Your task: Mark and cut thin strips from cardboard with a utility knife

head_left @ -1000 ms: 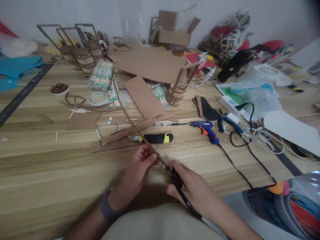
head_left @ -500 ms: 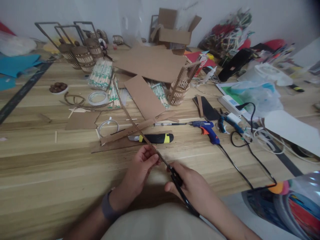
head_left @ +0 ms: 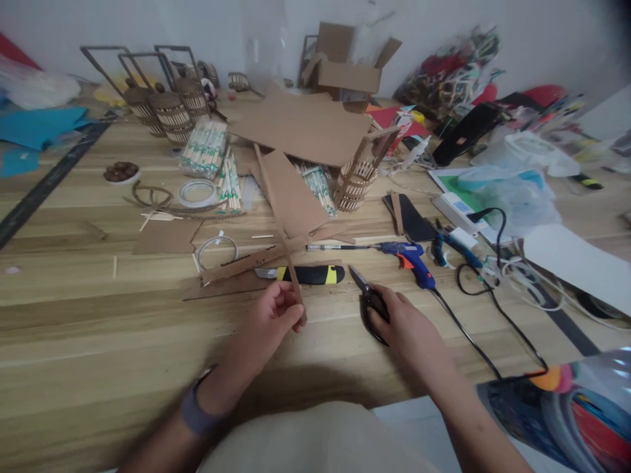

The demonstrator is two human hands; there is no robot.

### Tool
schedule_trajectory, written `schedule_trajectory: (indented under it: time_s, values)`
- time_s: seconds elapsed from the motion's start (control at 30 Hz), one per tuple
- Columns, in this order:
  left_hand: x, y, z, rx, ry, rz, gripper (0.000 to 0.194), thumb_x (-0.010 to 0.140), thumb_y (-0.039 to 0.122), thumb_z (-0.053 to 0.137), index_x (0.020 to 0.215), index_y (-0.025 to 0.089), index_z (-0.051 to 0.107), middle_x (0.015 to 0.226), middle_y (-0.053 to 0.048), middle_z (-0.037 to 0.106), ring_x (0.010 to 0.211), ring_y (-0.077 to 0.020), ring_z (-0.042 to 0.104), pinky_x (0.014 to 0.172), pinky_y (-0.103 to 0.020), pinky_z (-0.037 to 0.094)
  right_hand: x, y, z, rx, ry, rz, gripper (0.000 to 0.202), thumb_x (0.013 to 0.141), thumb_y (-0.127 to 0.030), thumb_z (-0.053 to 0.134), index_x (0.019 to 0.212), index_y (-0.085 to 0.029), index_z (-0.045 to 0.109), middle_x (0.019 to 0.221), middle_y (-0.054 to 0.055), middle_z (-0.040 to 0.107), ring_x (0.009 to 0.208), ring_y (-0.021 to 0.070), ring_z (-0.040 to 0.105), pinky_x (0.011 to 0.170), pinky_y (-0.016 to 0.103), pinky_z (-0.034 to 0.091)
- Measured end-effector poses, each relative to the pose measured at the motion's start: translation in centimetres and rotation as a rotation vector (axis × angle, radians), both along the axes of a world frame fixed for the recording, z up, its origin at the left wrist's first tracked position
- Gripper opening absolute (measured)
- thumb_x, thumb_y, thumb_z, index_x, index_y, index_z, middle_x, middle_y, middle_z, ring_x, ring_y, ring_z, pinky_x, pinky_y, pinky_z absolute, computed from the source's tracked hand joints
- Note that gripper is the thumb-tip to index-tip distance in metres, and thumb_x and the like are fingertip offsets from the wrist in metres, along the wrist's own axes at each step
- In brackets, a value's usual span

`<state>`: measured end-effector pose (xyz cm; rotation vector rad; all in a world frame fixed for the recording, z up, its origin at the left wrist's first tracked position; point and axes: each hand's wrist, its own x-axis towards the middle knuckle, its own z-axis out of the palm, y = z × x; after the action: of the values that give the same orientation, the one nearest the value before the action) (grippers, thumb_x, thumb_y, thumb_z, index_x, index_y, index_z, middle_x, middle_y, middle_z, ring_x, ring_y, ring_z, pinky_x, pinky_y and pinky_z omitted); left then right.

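The right hand (head_left: 401, 322) has drawn the scissors (head_left: 373, 307) rightward, off the cardboard strip (head_left: 279, 225), its grip wrapped around their handles. Freed from the blades, the strip slants far-left over the utility knife (head_left: 320, 274), the left hand (head_left: 271, 318) alone pinching its near end.

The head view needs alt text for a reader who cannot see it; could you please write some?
A person's left hand holds a narrow cardboard strip in its grip, while the right hand holds black-handled scissors. Beyond them, a utility knife and blue glue gun lie on a wooden table.
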<state>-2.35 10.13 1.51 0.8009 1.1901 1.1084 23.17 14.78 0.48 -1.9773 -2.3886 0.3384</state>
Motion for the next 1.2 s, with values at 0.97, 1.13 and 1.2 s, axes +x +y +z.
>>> schedule_trajectory:
  time_s: [0.97, 1.13, 1.2]
  values:
    - [-1.2, -0.6, -1.3, -0.091, -0.252, 0.19, 0.021, 0.062, 0.03, 0.087, 0.073, 0.018, 0.075, 0.066, 0.002, 0.066, 0.064, -0.0118, 0.056, 0.068, -0.025, 0.046, -10.5, 0.2, -0.3, 0.203, 0.959, 0.457, 0.006, 0.095, -0.026, 0.065, 0.097, -0.029, 0.071, 0.089, 0.003, 0.075, 0.084, 0.019, 0.073, 0.074, 0.032, 0.061]
    - [-1.2, -0.7, -1.4, -0.085, -0.168, 0.187, 0.02, 0.063, 0.031, 0.086, 0.072, 0.018, 0.075, 0.067, 0.001, 0.068, 0.066, -0.0131, 0.058, 0.069, -0.026, 0.048, -10.5, 0.2, -0.2, 0.249, 1.013, 0.483, 0.012, 0.091, -0.015, 0.068, 0.096, -0.026, 0.07, 0.086, 0.001, 0.074, 0.08, 0.0162, 0.072, 0.07, 0.027, 0.06]
    - [-1.2, -0.8, -1.4, -0.068, -0.116, 0.191, 0.017, 0.065, 0.031, 0.084, 0.074, 0.019, 0.076, 0.072, 0.0, 0.071, 0.069, -0.0143, 0.061, 0.07, -0.027, 0.05, -10.5, 0.1, -0.1, 0.256, 1.022, 0.486, 0.015, 0.09, -0.013, 0.066, 0.097, -0.026, 0.07, 0.086, 0.001, 0.074, 0.08, 0.0164, 0.072, 0.07, 0.027, 0.06]
